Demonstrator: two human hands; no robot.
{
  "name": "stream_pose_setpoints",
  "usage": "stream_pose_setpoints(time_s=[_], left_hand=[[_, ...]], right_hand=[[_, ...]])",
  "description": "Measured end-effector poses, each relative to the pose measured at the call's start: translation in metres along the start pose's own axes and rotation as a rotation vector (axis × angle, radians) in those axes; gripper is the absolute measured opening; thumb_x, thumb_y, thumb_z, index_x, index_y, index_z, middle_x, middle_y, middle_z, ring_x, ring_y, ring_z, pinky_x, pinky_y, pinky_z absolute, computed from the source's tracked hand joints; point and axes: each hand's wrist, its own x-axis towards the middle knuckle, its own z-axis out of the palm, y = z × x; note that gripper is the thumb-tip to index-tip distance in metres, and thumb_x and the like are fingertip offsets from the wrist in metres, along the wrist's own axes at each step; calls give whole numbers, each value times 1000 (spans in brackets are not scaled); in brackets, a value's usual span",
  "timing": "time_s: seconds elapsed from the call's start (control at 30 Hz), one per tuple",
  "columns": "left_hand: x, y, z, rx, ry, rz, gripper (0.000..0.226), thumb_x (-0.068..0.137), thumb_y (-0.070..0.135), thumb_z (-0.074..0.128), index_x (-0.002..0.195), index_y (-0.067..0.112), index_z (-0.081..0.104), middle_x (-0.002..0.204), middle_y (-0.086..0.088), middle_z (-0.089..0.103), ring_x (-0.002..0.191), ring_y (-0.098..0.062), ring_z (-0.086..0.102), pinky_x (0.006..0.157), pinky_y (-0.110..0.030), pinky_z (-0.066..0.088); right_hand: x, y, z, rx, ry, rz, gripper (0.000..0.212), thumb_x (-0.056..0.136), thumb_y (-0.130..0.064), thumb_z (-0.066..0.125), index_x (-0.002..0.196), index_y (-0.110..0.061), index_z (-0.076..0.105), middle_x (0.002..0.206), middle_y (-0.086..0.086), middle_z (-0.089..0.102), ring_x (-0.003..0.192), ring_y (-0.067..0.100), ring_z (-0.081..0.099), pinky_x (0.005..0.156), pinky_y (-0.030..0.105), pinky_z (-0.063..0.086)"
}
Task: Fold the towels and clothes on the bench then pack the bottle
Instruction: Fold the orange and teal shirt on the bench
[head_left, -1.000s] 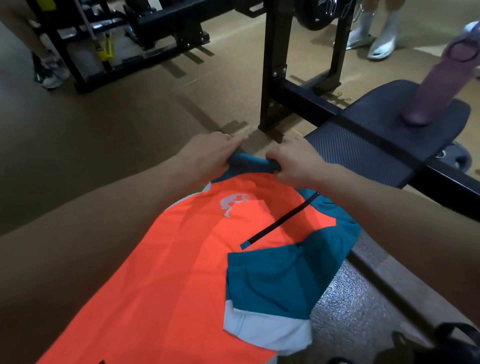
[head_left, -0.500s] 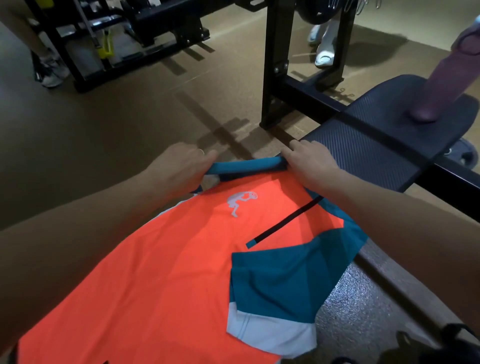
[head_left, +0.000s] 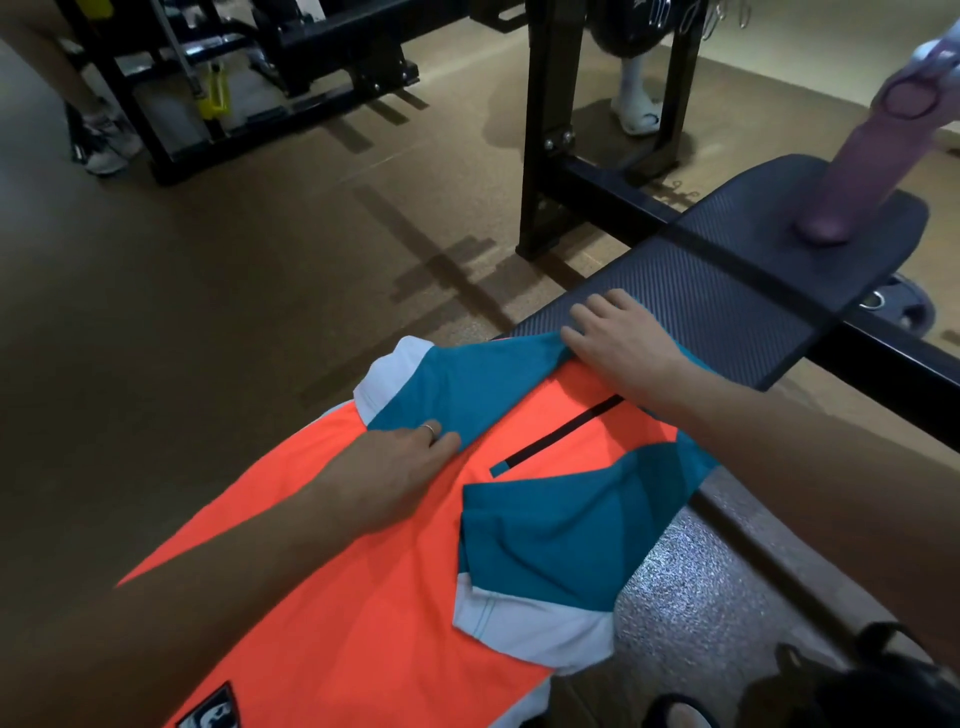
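Observation:
An orange sports shirt (head_left: 374, 582) with teal and white sleeves lies along the black padded bench (head_left: 727, 291). One teal sleeve (head_left: 467, 384) is spread out to the left at the shirt's top; the other is folded over the shirt's body at the right. My left hand (head_left: 395, 467) rests flat on the shirt with its fingertips on the left sleeve's lower edge. My right hand (head_left: 618, 338) presses flat on the shoulder area at the top. A purple bottle (head_left: 857, 171) stands upright at the bench's far end.
A black steel rack upright (head_left: 550, 124) stands just left of the bench. More gym frames (head_left: 234, 78) fill the back left. People's feet (head_left: 636, 104) are visible on the brown floor. A dark bag (head_left: 857, 691) sits at the bottom right.
Both hands let go of the teal collar they were gripping. The left sleeve is now spread out to the left, and both hands lie flat on the shirt.

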Motion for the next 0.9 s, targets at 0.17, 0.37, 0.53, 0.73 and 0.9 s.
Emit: stream_pose_setpoints(time_s=[0.17, 0.37, 0.53, 0.73, 0.9], left_hand=[[-6, 10, -14, -48, -63, -18, 27, 84, 11, 57, 105, 16, 42, 101, -10, 54, 63, -31, 59, 46, -34, 30], [-14, 27, -18, -93, -245, -62, 29, 94, 19, 45, 122, 15, 44, 121, -7, 45, 90, -30, 60, 61, -41, 45], [-26, 24, -19, -94, -199, -75, 58, 90, 48, 22, 135, 20, 45, 125, -3, 46, 94, -24, 61, 69, -39, 51], [-54, 45, 0, -101, -149, -162, 82, 92, 62, 11, 156, 15, 31, 147, -12, 42, 119, -28, 51, 101, -38, 47], [-86, 50, -6, -324, -210, -335, 105, 79, 84, -5, 159, 21, 22, 162, -8, 24, 143, -25, 32, 120, -34, 27]], right_hand=[[7, -4, -14, -5, -151, 93, 18, 100, -23, 50, 117, -16, 50, 109, 5, 64, 101, 25, 61, 85, 37, 41], [13, -15, -25, 76, -326, 194, 13, 102, -24, 48, 112, -16, 50, 110, 5, 67, 104, 26, 65, 87, 40, 45], [-3, -32, -39, 173, -265, 216, 33, 100, -20, 43, 133, -16, 44, 123, 10, 54, 111, 30, 59, 86, 41, 45], [-35, -78, -27, 355, -266, 142, 57, 100, -44, 22, 154, -27, 27, 153, 11, 34, 136, 31, 37, 107, 50, 35], [-46, -104, -43, 374, -142, 161, 61, 96, -37, 18, 151, -19, 38, 150, 19, 41, 132, 38, 45, 107, 51, 37]])
